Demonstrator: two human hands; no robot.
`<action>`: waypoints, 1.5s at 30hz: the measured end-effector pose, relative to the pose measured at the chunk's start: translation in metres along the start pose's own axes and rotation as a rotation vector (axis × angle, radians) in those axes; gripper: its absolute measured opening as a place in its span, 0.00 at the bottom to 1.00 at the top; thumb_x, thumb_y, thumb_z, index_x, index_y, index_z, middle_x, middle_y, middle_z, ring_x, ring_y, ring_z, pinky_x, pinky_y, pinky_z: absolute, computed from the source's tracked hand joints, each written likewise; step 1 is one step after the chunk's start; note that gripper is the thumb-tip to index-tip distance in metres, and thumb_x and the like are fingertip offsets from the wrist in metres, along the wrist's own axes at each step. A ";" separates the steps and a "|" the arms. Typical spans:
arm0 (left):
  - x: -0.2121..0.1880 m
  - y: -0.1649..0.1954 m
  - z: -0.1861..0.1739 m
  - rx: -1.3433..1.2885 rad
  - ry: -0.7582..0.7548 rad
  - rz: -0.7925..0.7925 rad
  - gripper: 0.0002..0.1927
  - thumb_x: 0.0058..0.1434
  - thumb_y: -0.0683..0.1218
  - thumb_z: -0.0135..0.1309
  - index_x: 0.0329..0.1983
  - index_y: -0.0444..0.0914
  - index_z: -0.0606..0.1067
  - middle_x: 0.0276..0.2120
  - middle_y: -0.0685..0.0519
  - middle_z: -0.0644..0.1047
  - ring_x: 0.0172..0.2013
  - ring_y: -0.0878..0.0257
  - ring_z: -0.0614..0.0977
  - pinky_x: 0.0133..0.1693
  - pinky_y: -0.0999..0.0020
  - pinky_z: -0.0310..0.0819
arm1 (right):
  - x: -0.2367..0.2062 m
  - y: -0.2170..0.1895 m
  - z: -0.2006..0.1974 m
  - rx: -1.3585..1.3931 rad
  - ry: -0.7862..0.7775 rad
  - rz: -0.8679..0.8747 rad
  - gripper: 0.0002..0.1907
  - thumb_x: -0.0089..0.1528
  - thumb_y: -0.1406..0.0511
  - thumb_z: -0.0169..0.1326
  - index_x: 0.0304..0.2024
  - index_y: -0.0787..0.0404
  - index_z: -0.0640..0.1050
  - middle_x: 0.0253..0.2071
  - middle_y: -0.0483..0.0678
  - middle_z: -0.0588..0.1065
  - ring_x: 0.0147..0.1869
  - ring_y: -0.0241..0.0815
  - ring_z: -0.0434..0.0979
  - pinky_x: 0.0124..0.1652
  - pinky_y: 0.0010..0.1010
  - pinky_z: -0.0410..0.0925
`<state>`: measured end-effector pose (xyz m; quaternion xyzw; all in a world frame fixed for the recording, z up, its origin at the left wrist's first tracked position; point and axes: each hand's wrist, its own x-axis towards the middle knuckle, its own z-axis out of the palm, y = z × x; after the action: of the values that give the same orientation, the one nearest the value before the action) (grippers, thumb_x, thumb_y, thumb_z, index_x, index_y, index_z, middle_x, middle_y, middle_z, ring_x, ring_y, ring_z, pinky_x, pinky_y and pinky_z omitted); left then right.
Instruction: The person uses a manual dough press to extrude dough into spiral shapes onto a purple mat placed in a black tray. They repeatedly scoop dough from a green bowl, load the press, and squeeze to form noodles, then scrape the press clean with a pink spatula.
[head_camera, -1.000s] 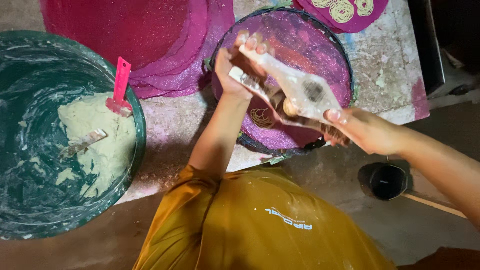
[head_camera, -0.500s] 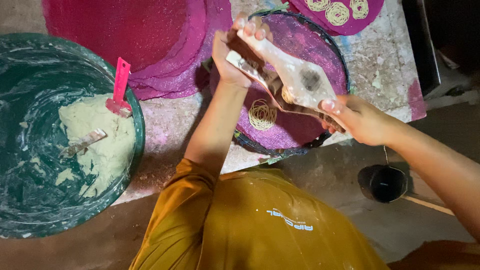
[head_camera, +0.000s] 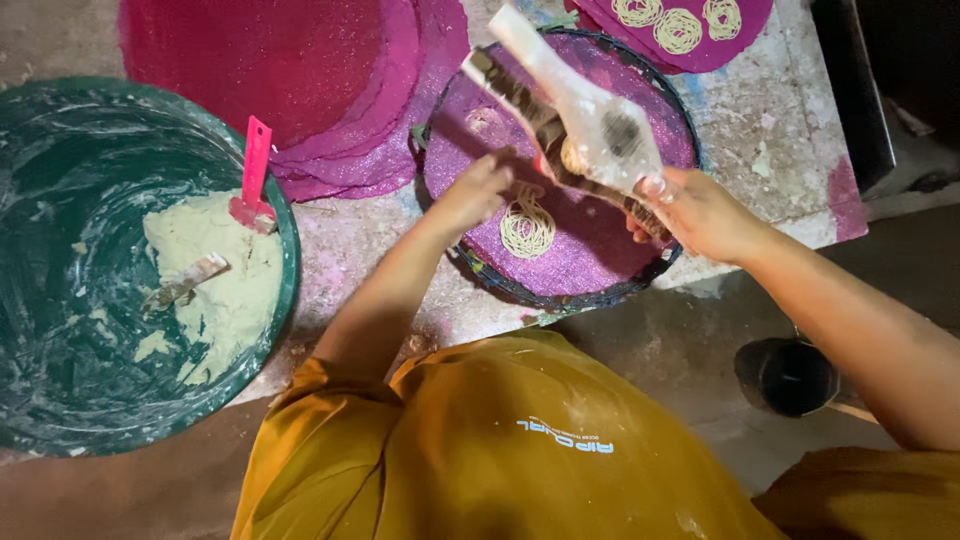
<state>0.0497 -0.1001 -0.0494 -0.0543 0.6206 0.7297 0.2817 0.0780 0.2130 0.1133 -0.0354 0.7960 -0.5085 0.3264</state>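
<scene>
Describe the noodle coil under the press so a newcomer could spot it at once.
Find the round purple mat in the dark-rimmed tray. Just below the left hand lies a pale coil of thin strands. It lies alone there; the other coils lie on the mat at the top edge.

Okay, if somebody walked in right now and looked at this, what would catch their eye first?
Probably the bright purple round mat at top centre, with a fresh coil of pale noodle strands on it. Above it the right hand holds a long dough-smeared press, while the left hand reaches to the coil. At far left sits a big green tub of pale dough with a pink scraper stuck in.
</scene>
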 end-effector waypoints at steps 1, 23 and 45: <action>-0.010 -0.004 -0.001 0.205 0.044 0.251 0.34 0.73 0.49 0.48 0.77 0.35 0.54 0.44 0.54 0.84 0.25 0.68 0.74 0.29 0.72 0.74 | 0.002 0.006 -0.002 0.020 0.003 -0.018 0.30 0.70 0.47 0.41 0.47 0.68 0.76 0.36 0.51 0.78 0.37 0.42 0.79 0.39 0.35 0.71; -0.020 0.120 -0.025 -1.197 -0.506 0.851 0.15 0.73 0.58 0.45 0.44 0.43 0.70 0.34 0.56 0.73 0.41 0.63 0.76 0.56 0.63 0.69 | 0.047 -0.060 0.018 -0.384 -0.233 0.099 0.40 0.68 0.42 0.30 0.37 0.66 0.82 0.29 0.52 0.81 0.33 0.45 0.81 0.36 0.40 0.73; 0.002 0.114 -0.033 -1.281 -0.428 0.841 0.15 0.71 0.58 0.41 0.36 0.45 0.67 0.30 0.58 0.70 0.35 0.63 0.73 0.45 0.63 0.71 | 0.063 -0.078 0.023 -0.486 -0.101 0.183 0.31 0.67 0.44 0.36 0.35 0.61 0.76 0.24 0.49 0.76 0.27 0.42 0.78 0.30 0.35 0.75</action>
<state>-0.0148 -0.1382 0.0421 0.1744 -0.0188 0.9844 0.0098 0.0199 0.1329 0.1415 -0.0661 0.8774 -0.2681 0.3922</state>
